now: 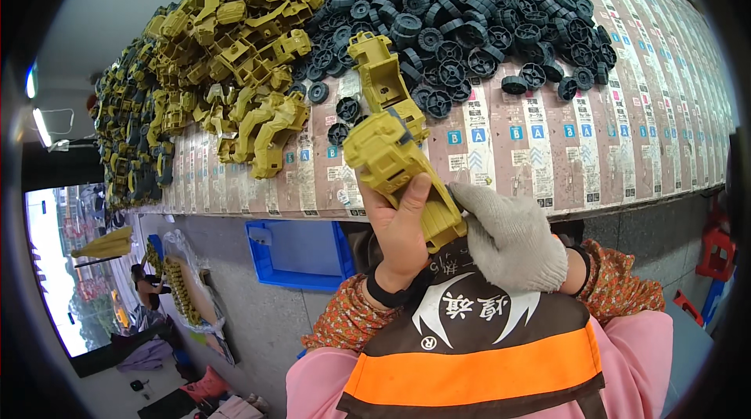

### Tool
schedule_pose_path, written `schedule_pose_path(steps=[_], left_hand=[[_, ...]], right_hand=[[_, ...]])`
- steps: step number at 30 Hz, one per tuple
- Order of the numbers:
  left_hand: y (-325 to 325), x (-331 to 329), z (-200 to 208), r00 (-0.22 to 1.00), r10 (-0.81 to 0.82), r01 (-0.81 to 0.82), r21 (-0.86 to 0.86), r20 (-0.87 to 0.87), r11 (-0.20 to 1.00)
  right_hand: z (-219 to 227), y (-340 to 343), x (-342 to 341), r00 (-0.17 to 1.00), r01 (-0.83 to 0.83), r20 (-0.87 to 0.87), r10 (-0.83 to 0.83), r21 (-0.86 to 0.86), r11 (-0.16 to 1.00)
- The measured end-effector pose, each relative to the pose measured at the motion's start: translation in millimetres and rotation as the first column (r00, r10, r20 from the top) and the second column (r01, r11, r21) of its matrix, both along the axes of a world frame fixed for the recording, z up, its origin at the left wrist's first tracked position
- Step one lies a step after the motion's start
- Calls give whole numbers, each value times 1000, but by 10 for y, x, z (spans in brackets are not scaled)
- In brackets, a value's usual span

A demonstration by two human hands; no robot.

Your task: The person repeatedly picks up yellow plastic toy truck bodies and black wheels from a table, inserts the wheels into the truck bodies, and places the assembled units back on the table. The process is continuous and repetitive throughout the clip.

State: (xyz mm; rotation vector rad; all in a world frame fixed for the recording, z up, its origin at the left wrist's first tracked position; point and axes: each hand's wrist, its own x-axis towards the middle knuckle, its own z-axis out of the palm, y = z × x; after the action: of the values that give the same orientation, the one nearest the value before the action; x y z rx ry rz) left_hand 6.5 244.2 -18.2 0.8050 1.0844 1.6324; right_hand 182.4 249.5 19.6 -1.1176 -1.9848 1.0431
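Note:
My bare left hand (401, 223) is closed round a yellow plastic toy truck body (389, 154), thumb across its side, held above the table's near edge. A grey knitted glove covers my right hand (512, 237). Its fingers are curled together against the lower side of the truck body, by a dark spot at the fingertips; what they pinch, if anything, is hidden. Just beyond the held body lies another yellow toy truck part (382, 79) on the table. Small black toy wheels (348, 109) rest to the left of it.
A large heap of black wheels (450, 20) covers the far middle of the table (626, 129). Yellow truck parts (235, 43) are piled at the left, with wheeled yellow pieces (129, 122) beyond them. Below the edge sits a blue bin (301, 253). A person (147, 286) is at the far left.

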Motion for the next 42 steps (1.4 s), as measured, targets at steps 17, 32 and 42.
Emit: schedule_pose_path(steps=[17,32,42], left_hand=[[302,-244,146,604,-776,675,-401,-183,619],[294,-165,-19,866,-357,436,-181,351,881],[225,-130,-35,859,-319,426,-211,401,880]], right_hand=[[237,513,270,994,48,-100,-40,80,996],[-65,405,574,995,85,-11,-95,-336,938],[-136,1202,501,719,-5,556,-418,606,796]])
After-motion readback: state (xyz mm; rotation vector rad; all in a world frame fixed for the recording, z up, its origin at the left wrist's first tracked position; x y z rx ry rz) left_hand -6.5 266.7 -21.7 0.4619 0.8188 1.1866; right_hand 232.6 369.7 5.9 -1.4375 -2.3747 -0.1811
